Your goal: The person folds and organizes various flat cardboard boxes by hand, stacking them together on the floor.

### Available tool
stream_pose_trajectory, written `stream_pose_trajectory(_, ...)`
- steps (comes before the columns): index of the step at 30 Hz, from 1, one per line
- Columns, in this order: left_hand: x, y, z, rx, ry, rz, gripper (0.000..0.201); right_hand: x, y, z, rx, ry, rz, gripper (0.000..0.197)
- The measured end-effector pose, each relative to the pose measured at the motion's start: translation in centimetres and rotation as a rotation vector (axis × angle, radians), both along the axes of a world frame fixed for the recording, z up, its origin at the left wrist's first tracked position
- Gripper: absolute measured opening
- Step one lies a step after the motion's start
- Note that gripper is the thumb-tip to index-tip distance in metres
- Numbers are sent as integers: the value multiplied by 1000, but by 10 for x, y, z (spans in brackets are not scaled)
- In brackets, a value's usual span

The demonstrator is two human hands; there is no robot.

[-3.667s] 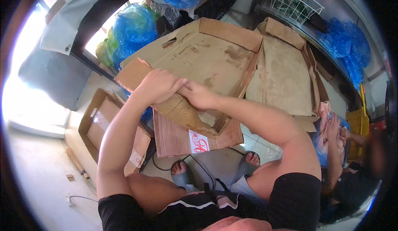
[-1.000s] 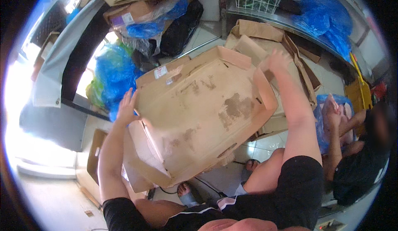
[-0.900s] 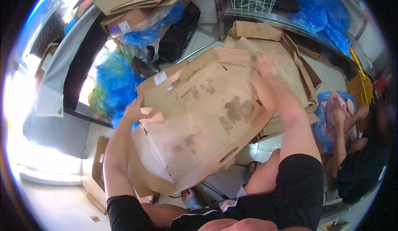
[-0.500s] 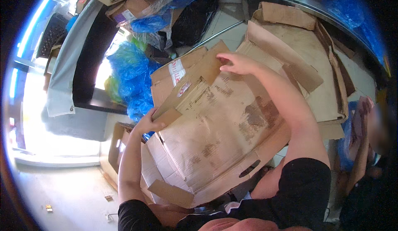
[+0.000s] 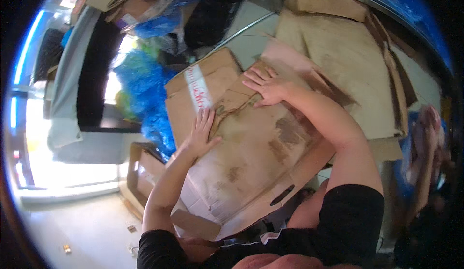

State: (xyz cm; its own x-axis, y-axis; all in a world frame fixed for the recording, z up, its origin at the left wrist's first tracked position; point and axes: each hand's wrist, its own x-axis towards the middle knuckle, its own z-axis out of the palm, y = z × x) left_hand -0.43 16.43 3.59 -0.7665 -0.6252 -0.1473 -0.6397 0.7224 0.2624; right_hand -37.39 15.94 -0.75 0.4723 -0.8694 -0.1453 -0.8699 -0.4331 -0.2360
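Corrugated cardboard box (image 5: 256, 148), spread out under two flat, open palms.
Head view: the left hand (image 5: 199, 136) lies with fingers extended along a crumpled fold, grasping nothing; just past its fingertips is a white label strip (image 5: 197, 87) with red print. The right hand (image 5: 268, 85) rests farther along that fold, fingers splayed, also gripping nothing. Below the right hand are dark stains; beyond it sits a second cardboard tray (image 5: 338, 61). Blue plastic bags (image 5: 145, 90) bunch left of the left hand.
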Motion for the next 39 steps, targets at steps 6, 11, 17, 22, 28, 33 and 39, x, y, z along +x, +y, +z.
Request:
stream_pose_trajectory(6, -105, -1, -58, -179, -95, 39, 84, -53, 60, 93, 85, -169, -335, 80)
stream_pose_trajectory(11, -115, 0, -64, -182, -72, 39, 78, -127, 165, 108, -275, 284, -778, 73)
stream_pose_trajectory(17, -113, 2, -58, -152, -92, 49, 77, -170, 233, 160, 360, 136, -1027, 82)
stream_pose_trajectory(22, -110, -1, -67, -182, -72, 59, 78, -138, 286, 177, 537, -378, -609, 106)
stream_pose_trajectory(28, -117, 2, -62, -123, -104, 74, 78, -42, 332, 52, -234, 105, 108, 90)
stream_pose_trajectory(33, -118, 3, -53, -66, -163, 108, 84, -47, 301, 40, -227, 59, 160, 52)
stream_pose_trajectory(39, -115, 8, -37, 20, -182, 148, 91, -41, 190, 52, -72, -17, 9, 60)
